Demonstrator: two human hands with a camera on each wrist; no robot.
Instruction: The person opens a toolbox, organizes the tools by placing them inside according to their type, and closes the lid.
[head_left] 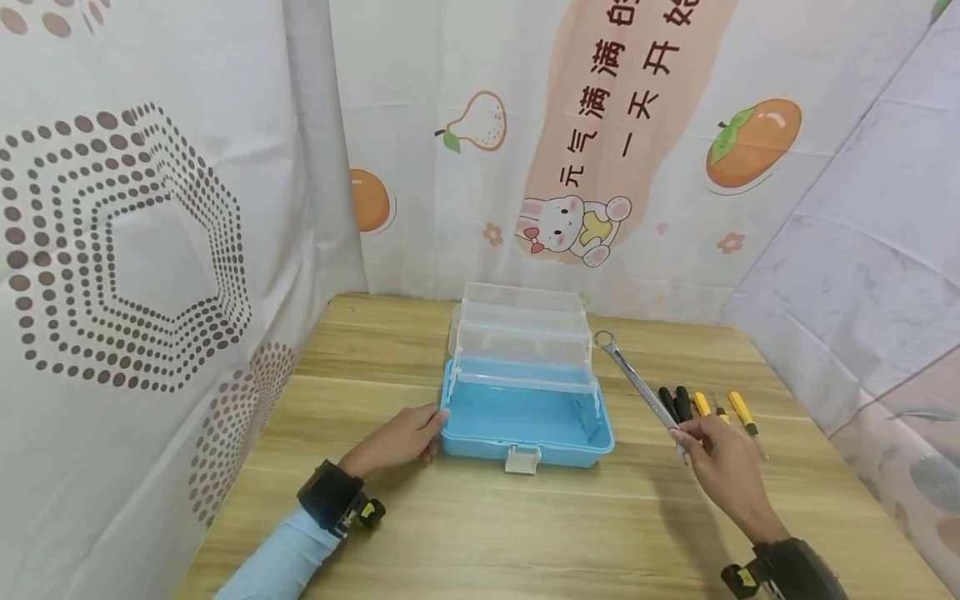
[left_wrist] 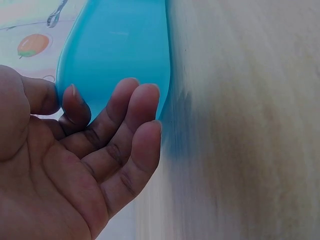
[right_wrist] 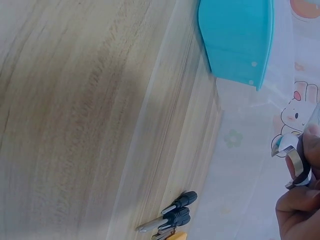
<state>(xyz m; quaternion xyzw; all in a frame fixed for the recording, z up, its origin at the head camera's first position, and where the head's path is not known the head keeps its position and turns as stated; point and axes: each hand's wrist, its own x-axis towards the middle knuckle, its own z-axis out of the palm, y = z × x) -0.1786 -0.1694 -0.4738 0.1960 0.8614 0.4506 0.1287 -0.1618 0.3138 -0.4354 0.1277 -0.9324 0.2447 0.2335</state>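
Pinching a silver wrench (head_left: 641, 386) right of centre, the right hand (head_left: 723, 462) is partly hiding yellow-handled tools (head_left: 741, 409), the left hand (head_left: 399, 437) is gripping a blue toolbox (head_left: 476, 448) mid-frame between thumb and finger, clear trays (head_left: 525, 340) are blocking some curtain (head_left: 420, 250).

Beyond the far edge of the worktop (head_left: 517, 525), you faced a white curtain (head_left: 450, 217) whose peach patch (head_left: 617, 125) bore two lines reading from bottom to top: the dark characters 元气满满的 (head_left: 595, 102) on the left and 一天开始 (head_left: 642, 106) on the right, each clipped by the head view's top edge.
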